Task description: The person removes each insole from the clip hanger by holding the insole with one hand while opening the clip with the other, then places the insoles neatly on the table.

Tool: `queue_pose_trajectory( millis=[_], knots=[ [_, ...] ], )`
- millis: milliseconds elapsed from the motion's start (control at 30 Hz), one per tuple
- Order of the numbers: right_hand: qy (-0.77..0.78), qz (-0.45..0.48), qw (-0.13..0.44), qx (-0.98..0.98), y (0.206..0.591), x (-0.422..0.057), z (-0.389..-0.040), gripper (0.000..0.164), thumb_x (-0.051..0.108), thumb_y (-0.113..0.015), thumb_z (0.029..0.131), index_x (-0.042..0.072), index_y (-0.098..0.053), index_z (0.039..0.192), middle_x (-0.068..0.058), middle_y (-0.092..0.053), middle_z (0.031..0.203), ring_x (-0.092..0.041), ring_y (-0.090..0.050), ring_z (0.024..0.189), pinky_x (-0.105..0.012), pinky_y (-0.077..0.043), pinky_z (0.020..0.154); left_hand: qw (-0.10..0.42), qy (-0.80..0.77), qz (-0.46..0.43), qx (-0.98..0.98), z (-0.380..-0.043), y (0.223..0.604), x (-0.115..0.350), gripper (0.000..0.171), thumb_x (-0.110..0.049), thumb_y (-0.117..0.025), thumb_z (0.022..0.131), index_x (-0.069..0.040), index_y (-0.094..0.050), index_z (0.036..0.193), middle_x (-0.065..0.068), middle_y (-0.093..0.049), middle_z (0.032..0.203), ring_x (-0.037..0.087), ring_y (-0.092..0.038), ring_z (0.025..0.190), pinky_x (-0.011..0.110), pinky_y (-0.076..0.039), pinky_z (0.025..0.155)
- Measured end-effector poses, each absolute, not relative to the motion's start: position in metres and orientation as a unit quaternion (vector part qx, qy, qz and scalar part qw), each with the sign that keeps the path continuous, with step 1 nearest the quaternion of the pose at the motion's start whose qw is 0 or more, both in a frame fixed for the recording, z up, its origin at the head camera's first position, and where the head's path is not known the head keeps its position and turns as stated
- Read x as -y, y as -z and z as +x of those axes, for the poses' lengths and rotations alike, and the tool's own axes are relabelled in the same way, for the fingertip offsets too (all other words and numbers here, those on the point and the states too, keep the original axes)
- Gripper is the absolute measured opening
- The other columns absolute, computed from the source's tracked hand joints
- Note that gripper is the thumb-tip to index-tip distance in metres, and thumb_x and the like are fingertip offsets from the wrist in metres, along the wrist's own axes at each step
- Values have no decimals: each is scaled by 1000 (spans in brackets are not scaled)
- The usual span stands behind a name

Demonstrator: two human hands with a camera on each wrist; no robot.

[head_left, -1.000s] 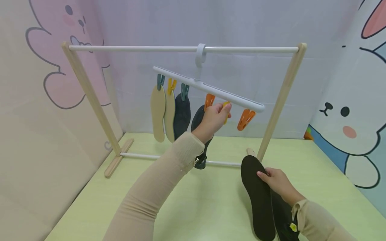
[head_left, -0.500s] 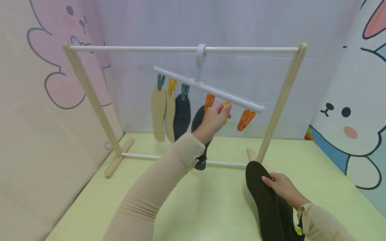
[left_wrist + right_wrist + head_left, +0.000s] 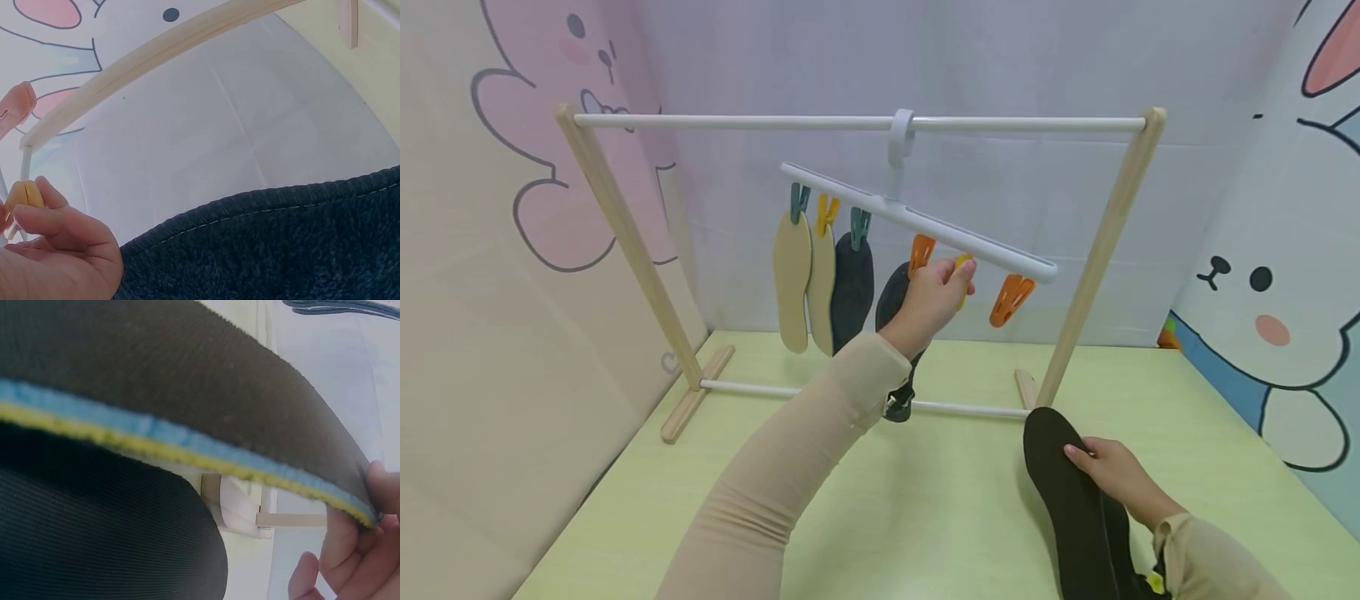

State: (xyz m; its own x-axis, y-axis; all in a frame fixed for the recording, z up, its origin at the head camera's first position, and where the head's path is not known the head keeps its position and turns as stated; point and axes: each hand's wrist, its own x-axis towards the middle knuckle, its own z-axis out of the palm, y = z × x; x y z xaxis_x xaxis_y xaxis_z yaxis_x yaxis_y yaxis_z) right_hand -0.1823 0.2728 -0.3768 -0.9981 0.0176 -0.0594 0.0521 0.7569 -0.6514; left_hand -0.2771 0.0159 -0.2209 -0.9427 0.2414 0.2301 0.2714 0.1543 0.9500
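My left hand [image 3: 925,304] pinches a yellow clothespin [image 3: 26,195] under the right half of a white hanger bar [image 3: 985,242]. Low on the right, my right hand [image 3: 1116,475] holds a dark insole [image 3: 1063,500] by its edge, thumb on top and fingers beneath. Blue and yellow layers show along that insole's edge in the right wrist view. Another dark insole [image 3: 119,531] lies below it. Behind my left wrist hangs a dark insole [image 3: 891,292] under an orange clothespin [image 3: 921,252], partly hidden. A further orange clothespin [image 3: 1012,298] hangs bare at the bar's right end.
Two beige insoles [image 3: 792,283] and a dark insole [image 3: 853,283] hang from clothespins on the bar's left half. The hanger's hook [image 3: 900,137] sits on the top rail [image 3: 737,122] of a wood-framed rack, standing on a pale green table [image 3: 865,517]. Printed curtains surround it.
My right hand has shifted slightly right and down toward the front of the table, carrying the dark insole with it. The left hand stays at the yellow clothespin.
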Motion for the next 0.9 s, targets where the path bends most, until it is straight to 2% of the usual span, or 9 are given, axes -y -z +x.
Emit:
queue_pose_trajectory(
  millis=[133,367,600,767,900],
  knots=[
    [344,22,27,-938,375,-275,-181,29,16,-51,100,-11,-62,99,-18,-66,91,-23,-59,82,-39,-46,71,11,627,-168,761,-278,221,-16,32,-28,-49,102,-1,-61,91,0,-48,70,11,-34,58,22,-28,52],
    [364,46,42,-929,367,-282,-183,36,20,-45,103,-13,-58,98,-17,-65,88,-28,-61,82,-43,-50,71,15,621,-176,763,-278,221,-15,32,-28,-49,102,-4,-57,82,-2,-38,58,9,-29,50,22,-24,48],
    [393,73,56,-915,369,-290,-181,37,19,-43,104,-16,-55,101,-12,-63,85,-15,-57,72,-37,-51,66,12,621,-180,762,-278,222,-13,32,-28,-48,102,-4,-57,83,-1,-40,61,9,-29,51,21,-24,48],
    [372,76,61,-923,374,-296,-179,41,25,-44,103,-14,-56,101,-17,-63,89,-16,-57,74,-37,-49,65,12,620,-183,763,-278,223,-13,32,-28,-48,102,-4,-57,83,-1,-39,61,9,-29,52,22,-24,49],
    [357,78,65,-929,375,-301,-177,38,24,-45,103,-12,-57,96,-14,-61,85,-17,-54,71,-35,-45,63,9,620,-183,763,-279,223,-12,32,-28,-48,102,-4,-57,83,-1,-38,61,10,-29,52,22,-24,49]
  ],
)
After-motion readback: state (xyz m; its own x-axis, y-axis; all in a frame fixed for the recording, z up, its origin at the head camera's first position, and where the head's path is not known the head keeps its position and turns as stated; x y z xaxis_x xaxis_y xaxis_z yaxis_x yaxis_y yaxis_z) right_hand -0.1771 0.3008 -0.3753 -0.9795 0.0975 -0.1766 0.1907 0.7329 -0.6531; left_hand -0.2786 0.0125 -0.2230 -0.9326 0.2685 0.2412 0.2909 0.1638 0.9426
